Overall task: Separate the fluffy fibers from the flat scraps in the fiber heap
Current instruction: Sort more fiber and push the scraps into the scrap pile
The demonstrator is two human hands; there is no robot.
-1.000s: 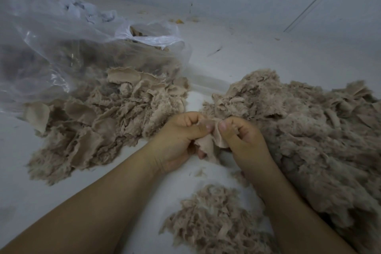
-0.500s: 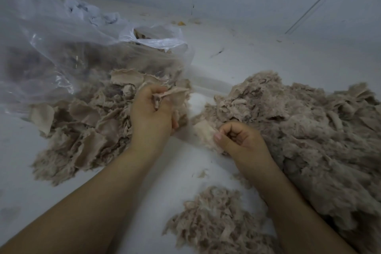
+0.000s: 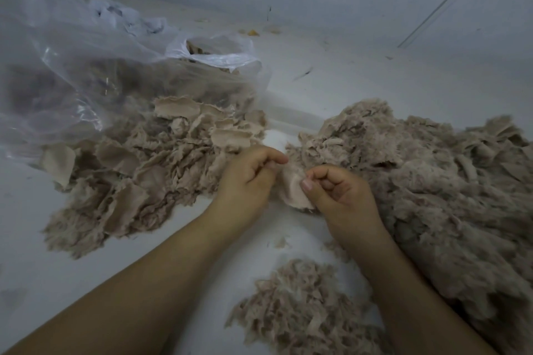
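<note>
Centrally, right hand (image 3: 340, 193) pinched a flat scrap (image 3: 294, 190) at the fiber heap's (image 3: 418, 181) 9 o'clock edge. Left hand (image 3: 248, 176) sat curled beside it; grip unclear. Scrap pile (image 3: 138, 176) at 9 o'clock, fluffy fibers (image 3: 300, 314) at 6 o'clock.

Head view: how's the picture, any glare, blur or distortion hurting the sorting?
Head view: dim, flat light; white glare streaks on the plastic bag; wide-angle bending at the edges; the fiber heap goes soft toward the right edge; left hand and right hand fairly sharp.
</note>
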